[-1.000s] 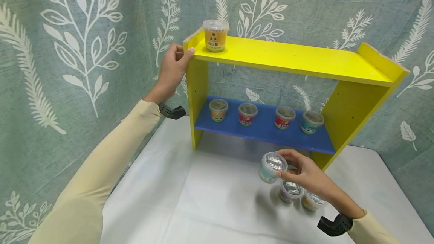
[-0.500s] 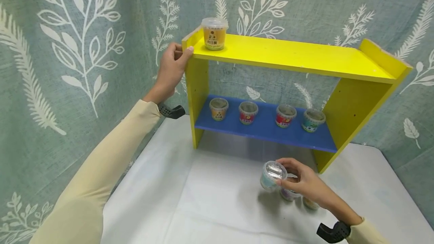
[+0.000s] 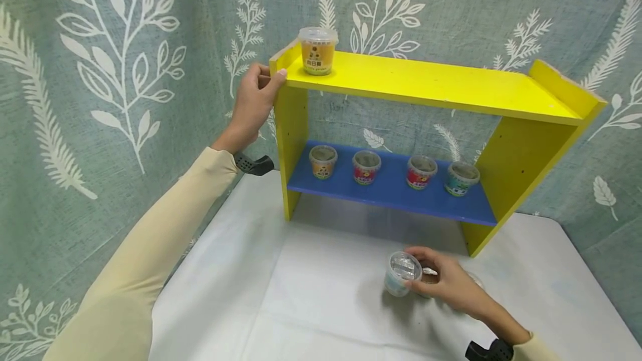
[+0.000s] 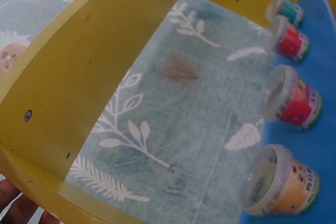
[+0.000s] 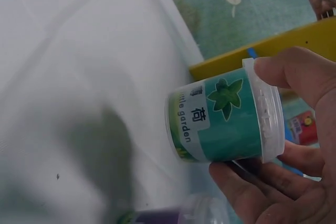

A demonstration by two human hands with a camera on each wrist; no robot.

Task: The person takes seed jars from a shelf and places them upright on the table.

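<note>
My left hand (image 3: 253,99) grips the upper left corner of a yellow shelf unit (image 3: 426,82), its thumb over the front edge. Close beside that thumb, a lidded orange cup (image 3: 318,57) stands on the top board. My right hand (image 3: 453,283) holds a teal plastic cup (image 5: 231,119) with a clear lid and a green leaf on its label. In the head view the cup is over the white table in front of the unit, its shadow falling nearby. A purple cup (image 5: 157,217) shows at the lower edge of the right wrist view; in the head view my hand mostly covers it.
On the blue lower board (image 3: 391,196) stand an orange cup (image 3: 322,167), two red cups, one a red cup (image 3: 365,172) near the middle, and a teal cup (image 3: 460,183) by the right panel. Patterned green cloth (image 3: 200,43) hangs behind and at the left.
My right hand has come down toward the table and nearer to me with the teal cup, covering most of the cups behind it. My left hand keeps its hold on the shelf unit.
</note>
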